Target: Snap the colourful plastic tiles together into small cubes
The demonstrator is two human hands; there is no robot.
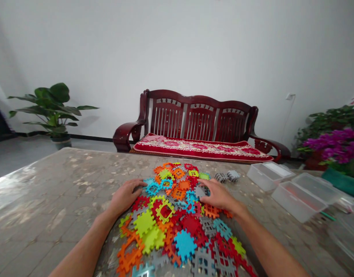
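Patterned tabletop [58, 207] below, gray tile [199, 191] inside the curved right grip [218, 195].

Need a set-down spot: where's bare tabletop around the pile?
Widest: tabletop left of the left hand, out to the table's left edge. Smaller: between the right hand and the clear plastic boxes, nearer the wearer than the gray stacks. Crowded: the pile of pieces between the hands and toward the wearer; also around the boxes.
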